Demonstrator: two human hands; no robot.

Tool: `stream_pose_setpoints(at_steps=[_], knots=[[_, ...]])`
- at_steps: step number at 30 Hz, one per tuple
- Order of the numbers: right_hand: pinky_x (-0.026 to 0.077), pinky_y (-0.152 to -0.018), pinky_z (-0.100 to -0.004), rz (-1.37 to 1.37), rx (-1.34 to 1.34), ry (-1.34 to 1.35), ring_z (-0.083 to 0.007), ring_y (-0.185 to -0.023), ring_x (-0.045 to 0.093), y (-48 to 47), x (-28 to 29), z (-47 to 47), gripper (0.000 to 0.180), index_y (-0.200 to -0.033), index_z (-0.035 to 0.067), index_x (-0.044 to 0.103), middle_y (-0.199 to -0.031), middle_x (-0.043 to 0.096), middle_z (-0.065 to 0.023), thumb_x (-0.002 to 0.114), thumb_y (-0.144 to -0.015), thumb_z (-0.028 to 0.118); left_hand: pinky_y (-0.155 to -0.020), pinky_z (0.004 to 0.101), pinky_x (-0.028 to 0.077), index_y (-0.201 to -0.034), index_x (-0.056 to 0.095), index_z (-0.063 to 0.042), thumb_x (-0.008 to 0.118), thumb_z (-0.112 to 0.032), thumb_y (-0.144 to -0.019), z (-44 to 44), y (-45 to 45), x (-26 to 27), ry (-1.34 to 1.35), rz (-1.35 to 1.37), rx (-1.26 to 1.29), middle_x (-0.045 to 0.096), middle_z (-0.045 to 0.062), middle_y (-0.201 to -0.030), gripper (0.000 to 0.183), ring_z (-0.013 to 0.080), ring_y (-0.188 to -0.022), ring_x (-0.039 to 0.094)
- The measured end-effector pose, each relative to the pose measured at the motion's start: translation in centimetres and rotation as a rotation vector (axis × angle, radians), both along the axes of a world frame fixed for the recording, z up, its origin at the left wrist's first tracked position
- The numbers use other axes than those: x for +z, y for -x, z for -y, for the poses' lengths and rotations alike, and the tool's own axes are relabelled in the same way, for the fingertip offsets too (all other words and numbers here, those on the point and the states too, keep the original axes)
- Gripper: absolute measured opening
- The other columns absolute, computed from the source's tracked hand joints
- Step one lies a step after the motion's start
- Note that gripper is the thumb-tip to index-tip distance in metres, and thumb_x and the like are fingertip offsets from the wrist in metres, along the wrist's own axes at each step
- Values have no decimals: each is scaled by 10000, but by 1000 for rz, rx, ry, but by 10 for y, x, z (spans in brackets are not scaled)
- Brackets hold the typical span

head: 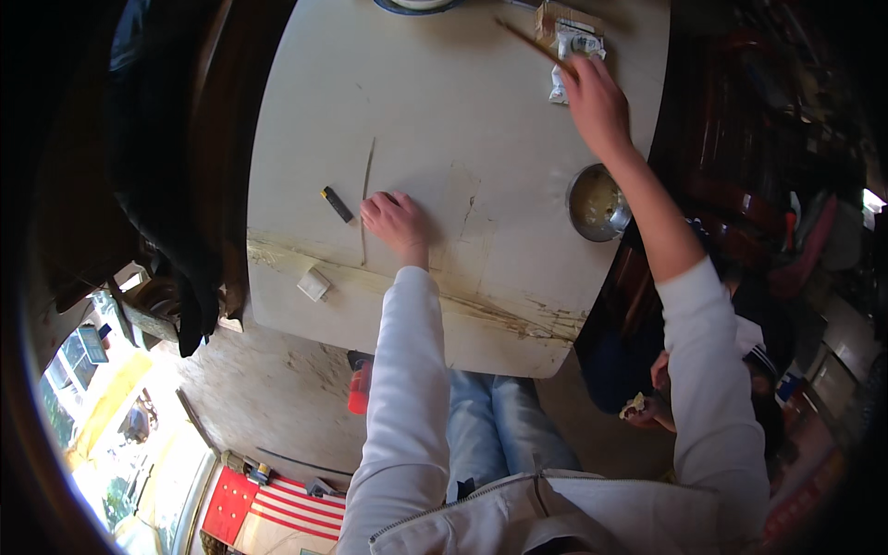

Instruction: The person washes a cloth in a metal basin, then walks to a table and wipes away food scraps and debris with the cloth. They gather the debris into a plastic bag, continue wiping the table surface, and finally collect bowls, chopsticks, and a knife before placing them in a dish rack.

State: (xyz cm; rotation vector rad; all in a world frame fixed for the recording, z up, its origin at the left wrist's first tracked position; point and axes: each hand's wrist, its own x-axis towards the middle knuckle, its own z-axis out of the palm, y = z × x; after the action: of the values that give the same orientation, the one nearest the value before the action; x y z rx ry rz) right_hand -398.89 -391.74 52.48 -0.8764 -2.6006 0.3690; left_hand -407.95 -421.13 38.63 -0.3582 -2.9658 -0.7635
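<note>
My right hand [598, 111] is closed around slender brown wooden chopsticks [531, 45] near the table's far right. Just beyond the fingers lies a white plastic packet [560, 82] bearing writing, partly covered by the hand. My left hand [395, 222] rests on the pale tabletop [416, 111] with its fingers curled down. A small dark spot shows at its knuckles, and whether it grips anything is hidden. Beside its fingertips a thin, slightly bent strip [368, 166] lies lengthwise. Left of that is a small black stick-shaped object [337, 205] with a yellow end.
A metal bowl [590, 205] with cloudy liquid stands at the right edge, beside my right forearm. A cardboard box [555, 19] and a bowl rim [416, 5] are at the far side. A small white square item [314, 284] lies near the front. At right, another person's hand [645, 413] holds food.
</note>
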Motion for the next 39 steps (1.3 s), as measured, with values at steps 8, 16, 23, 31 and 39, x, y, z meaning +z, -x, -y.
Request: stream_pose_setpoints(at_steps=[8,16,23,31,39], knots=[[465,-827,-453,-28,-77,28,-324,-994,563,227,-53,-33,193,-1025,123,614,-1053,582,-126,486,-903,199,-819,460,378,-773,465,-11,588,-205,-762,-3,-2,0,165,12,-1,471,161,-901,230,345,-912,462],[447,-881,-397,72,44,-225,-279,-1036,547,282,-95,-74,173,-916,82,628,-995,616,-98,476,-865,149,-797,471,360,-769,451,-29,596,-223,-745,-4,-5,-2,229,47,-2,464,158,-888,243,351,-918,448],[480,-792,-448,-58,-185,-101,-347,-879,604,242,-87,-46,120,-863,56,621,-910,628,-154,556,-817,146,-817,473,359,-764,456,-47,597,-237,-747,-6,-3,0,288,89,19,464,158,-879,237,353,-919,444],[497,-726,-406,-509,-640,570,-357,-762,654,201,-131,-29,411,-824,-30,612,-751,662,-192,642,-810,380,-838,471,358,-788,434,-43,566,-225,-755,-4,-6,-1,311,154,10,443,154,-925,227,348,-941,439],[490,-638,-394,-353,-622,682,-238,-630,624,213,-143,-34,362,-709,-108,587,-642,627,-174,665,-735,245,-907,488,351,-786,454,-41,581,-271,-781,-4,-4,1,327,196,29,462,169,-935,263,365,-984,442]])
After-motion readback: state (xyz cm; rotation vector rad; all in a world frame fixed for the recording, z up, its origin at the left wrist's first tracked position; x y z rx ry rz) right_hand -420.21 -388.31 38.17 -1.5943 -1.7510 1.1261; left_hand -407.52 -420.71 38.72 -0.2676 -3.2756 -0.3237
